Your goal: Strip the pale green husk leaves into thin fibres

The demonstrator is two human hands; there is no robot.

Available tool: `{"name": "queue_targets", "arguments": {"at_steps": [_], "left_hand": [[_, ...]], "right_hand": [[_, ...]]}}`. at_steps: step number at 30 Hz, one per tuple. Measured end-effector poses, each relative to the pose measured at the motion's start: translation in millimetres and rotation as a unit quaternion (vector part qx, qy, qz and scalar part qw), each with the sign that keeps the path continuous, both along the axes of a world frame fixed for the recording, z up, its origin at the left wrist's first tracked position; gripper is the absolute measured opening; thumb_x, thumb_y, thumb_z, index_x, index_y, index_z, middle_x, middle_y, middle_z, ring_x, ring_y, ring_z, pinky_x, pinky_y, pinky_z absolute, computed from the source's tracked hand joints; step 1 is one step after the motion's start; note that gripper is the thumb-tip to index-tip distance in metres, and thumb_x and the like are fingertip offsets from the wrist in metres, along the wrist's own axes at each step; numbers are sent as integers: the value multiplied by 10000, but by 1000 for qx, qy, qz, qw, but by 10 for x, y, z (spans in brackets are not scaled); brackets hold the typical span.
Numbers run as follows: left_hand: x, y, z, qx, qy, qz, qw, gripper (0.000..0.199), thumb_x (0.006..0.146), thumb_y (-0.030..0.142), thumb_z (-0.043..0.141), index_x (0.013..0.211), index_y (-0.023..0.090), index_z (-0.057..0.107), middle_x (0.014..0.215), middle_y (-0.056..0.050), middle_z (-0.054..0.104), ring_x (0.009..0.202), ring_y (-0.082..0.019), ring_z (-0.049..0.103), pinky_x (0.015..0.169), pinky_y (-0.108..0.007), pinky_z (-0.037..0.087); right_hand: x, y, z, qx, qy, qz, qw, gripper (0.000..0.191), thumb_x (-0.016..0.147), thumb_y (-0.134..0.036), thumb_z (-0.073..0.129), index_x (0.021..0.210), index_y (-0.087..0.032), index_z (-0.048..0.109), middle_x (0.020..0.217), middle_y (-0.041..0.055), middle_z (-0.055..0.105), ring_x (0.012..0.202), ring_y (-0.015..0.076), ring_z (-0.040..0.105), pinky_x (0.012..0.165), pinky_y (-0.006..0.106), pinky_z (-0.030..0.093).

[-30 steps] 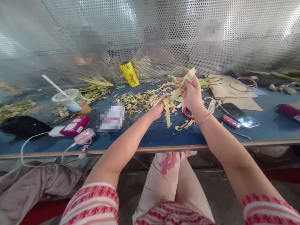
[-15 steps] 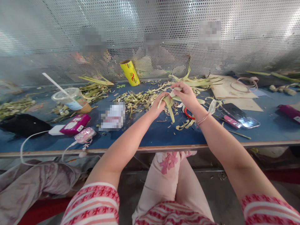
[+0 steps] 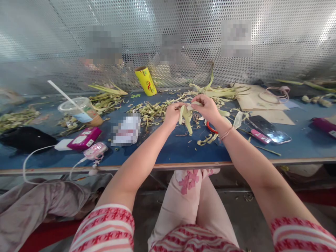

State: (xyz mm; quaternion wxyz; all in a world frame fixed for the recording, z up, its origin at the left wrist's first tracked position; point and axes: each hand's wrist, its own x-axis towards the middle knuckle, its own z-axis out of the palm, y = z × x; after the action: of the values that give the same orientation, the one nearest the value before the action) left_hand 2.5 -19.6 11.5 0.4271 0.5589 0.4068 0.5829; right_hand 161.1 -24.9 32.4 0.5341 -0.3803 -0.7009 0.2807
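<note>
Both my hands are over the blue tabletop, gripping one pale green, dry leaf strip. My left hand is closed on its left side, fingertips pinched near the top. On the other side my right hand pinches the whitish end between thumb and fingers. A loose part of the strip hangs down between the hands. Under my right wrist lies a red ring-shaped handle, partly hidden. Behind and left of my left hand spreads a heap of shredded plant scraps.
Along the back stand a yellow cardboard tube and a perforated metal panel. To the left are a lidded drink cup, a purple box and a black pouch. A phone and long leaves lie right. Another person's leg shows left.
My left hand has shifted slightly left and up, its fingertips now nearer the strip's top. The hanging part of the strip has swung a little left. My right hand has barely moved.
</note>
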Motion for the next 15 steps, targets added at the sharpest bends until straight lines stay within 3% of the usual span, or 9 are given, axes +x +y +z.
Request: {"name": "queue_targets", "arguments": {"at_steps": [15], "left_hand": [[35,15,-66,-8,-43,-51,998,146,667,232,797,764,166,709,700,-5,703,661,-126,650,623,-233,495]], "right_hand": [[9,7,-7,-18,-19,-81,996,96,695,-235,674,765,-194,621,727,-6,639,694,154,558,752,337,462]]}}
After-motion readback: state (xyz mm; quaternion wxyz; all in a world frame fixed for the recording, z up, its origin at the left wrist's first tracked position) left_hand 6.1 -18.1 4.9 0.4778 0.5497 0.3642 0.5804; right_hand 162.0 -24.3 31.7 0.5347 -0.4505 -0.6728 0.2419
